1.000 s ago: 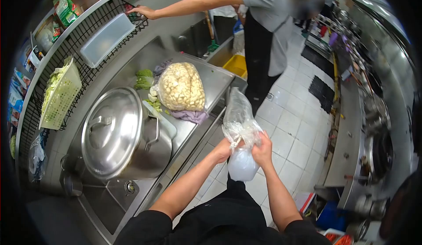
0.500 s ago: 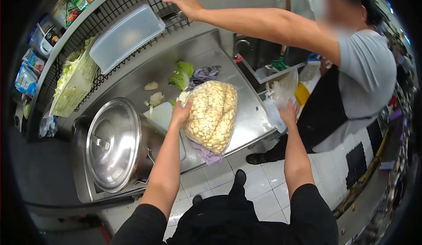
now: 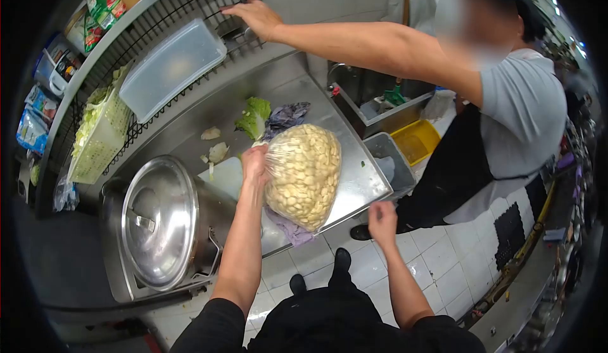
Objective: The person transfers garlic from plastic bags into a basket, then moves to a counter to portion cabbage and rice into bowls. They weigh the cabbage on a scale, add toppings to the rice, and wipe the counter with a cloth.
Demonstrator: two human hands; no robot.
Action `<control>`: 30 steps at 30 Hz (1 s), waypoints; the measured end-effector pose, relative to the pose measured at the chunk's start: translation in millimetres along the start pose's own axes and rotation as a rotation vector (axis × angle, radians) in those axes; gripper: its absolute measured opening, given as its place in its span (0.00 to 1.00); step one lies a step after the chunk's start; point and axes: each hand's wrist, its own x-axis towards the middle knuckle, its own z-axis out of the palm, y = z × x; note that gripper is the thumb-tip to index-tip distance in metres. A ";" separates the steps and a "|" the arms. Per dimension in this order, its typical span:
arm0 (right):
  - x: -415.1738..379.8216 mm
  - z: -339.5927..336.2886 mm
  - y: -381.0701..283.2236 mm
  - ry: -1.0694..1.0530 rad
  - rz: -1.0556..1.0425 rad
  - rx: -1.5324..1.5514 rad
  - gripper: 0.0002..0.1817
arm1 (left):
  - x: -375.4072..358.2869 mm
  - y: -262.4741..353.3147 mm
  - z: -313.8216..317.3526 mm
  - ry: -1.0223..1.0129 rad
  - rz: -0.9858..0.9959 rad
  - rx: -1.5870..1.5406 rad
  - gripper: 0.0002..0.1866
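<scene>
A big clear plastic bag (image 3: 304,179) full of pale pieces that look like peeled garlic cloves rests on the steel counter (image 3: 354,182). My left hand (image 3: 254,163) is closed around the gathered plastic at its left side. Under the bag's near end lies a crumpled purple cloth (image 3: 290,227). To the right, past the counter's front edge, my right hand (image 3: 383,221) hangs in the air with its fingers curled in, and I see nothing in it. A grey bin (image 3: 405,175) with clear plastic inside stands just beyond that hand.
A large lidded steel pot (image 3: 161,223) stands at left. Lettuce (image 3: 254,118), purple leaves and white scraps lie behind the bag. At right, a co-worker's arm (image 3: 380,49) reaches across to the wire rack (image 3: 183,11). A yellow basket (image 3: 418,142) sits near the sink.
My right hand has let go of clear plastic at the bin and drawn back toward me. My left hand has gone from touching the bag's side to gripping its gathered plastic.
</scene>
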 end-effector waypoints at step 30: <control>-683.1 147.7 -506.4 1.314 0.673 -0.072 0.47 | -653.5 -37.1 -346.2 -2.459 -0.285 0.701 0.20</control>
